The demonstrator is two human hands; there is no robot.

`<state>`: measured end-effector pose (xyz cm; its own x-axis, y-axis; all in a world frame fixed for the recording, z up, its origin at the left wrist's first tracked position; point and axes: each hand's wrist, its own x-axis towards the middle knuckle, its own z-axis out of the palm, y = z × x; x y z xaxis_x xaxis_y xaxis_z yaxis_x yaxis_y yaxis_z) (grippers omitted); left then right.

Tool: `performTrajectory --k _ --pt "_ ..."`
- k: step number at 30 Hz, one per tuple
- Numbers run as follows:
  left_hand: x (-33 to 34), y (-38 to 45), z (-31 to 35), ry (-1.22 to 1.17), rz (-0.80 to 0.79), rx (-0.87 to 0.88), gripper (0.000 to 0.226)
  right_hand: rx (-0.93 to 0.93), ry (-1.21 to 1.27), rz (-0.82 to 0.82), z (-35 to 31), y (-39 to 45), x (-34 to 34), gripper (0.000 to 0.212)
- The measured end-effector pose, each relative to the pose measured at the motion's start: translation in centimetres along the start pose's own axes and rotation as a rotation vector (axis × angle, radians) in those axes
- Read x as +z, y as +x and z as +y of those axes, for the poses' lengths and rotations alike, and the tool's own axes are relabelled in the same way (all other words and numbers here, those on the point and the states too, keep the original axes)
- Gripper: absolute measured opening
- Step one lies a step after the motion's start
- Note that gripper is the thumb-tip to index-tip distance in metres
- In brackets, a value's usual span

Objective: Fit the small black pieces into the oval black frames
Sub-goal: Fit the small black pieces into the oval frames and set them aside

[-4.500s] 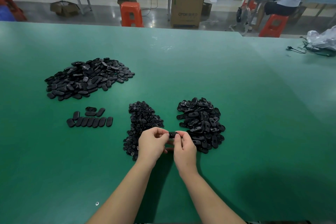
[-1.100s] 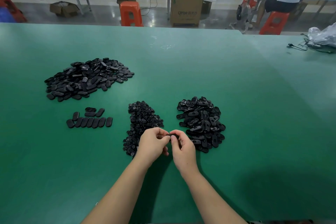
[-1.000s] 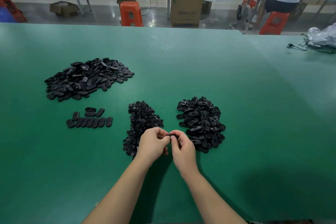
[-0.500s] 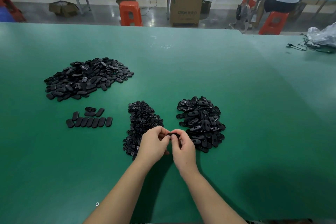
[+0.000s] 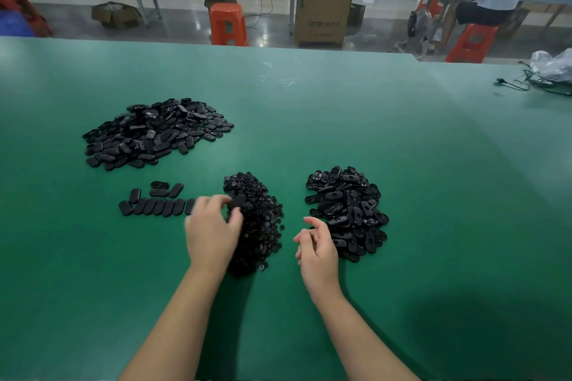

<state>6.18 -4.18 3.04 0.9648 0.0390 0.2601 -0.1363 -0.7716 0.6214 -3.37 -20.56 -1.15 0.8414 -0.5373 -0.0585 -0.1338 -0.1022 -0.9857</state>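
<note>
An oval black frame (image 5: 237,202) sits pinched at the fingertips of the left hand (image 5: 212,233), its long axis tilted up and to the right, and it hangs over the near-left edge of the heap of small black pieces (image 5: 257,223). The hand is motion-blurred, so I cannot say whether a small piece is seated in that frame, though it looks like a finished one.

The relation that matters is leftward: the row of laid-out frames (image 5: 158,206) lies just beside the left hand, its right end partly hidden behind the knuckles, each frame lying with its long axis pointing away from the person. The left hand is by far the nearer to that row, so adding this frame at the row's right end would be a short move.

The right hand (image 5: 315,249) holds nothing, fingers loosely curled, touching or nearly touching the near-left edge of the pile of loose frames (image 5: 348,210), well placed to take one.

Farther back on the green table (image 5: 371,133) a large heap of frames (image 5: 154,133) lies well apart.
</note>
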Motion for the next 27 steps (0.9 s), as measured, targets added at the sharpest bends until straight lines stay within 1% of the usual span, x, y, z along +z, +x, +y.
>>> performTrajectory --k 2,3,6,8,11,13,16,21,24,26,27 --pt "-0.4 1.3 -2.2 0.049 0.019 -0.156 0.022 -0.002 -0.019 -0.013 -0.1 0.0 -0.1 0.021" --pt "-0.4 1.7 -3.1 0.083 0.014 -0.201 0.023 -0.004 -0.027 -0.018 -0.1 0.0 -0.1 0.021" --pt "-0.2 2.3 -4.7 0.192 -0.039 -0.248 0.026 -0.004 -0.051 -0.026 -0.2 -0.1 0.0 0.019" --pt "0.1 2.6 -5.0 0.22 -0.047 -0.264 0.028 -0.002 -0.067 -0.028 -0.2 -0.1 0.0 0.018" --pt "0.3 2.7 -5.1 0.207 -0.026 -0.234 0.033 0.002 -0.077 -0.026 -0.1 -0.1 0.1 0.018" --pt "0.4 2.6 -5.2 0.222 -0.007 -0.158 0.028 -0.001 -0.088 -0.023 -0.2 0.0 0.1 0.018" --pt "0.6 2.3 -5.5 0.328 0.015 -0.085 0.021 -0.01 -0.091 -0.024 -0.3 -0.1 0.1 0.017" --pt "0.6 2.3 -6.2 0.388 0.051 -0.117 0.021 -0.014 -0.09 -0.033 -0.5 -0.2 0.0 0.017" --pt "0.4 2.5 -6.6 0.398 0.015 -0.171 0.026 -0.013 -0.094 -0.039 -0.6 -0.3 0.0 0.017" --pt "0.3 2.4 -6.6 0.357 0.02 -0.159 0.03 -0.014 -0.104 -0.043 -0.6 -0.3 0.0 0.018" --pt "0.3 2.3 -6.6 0.298 0.037 -0.128 0.031 -0.014 -0.107 -0.045 -0.6 -0.3 0.1 0.018"
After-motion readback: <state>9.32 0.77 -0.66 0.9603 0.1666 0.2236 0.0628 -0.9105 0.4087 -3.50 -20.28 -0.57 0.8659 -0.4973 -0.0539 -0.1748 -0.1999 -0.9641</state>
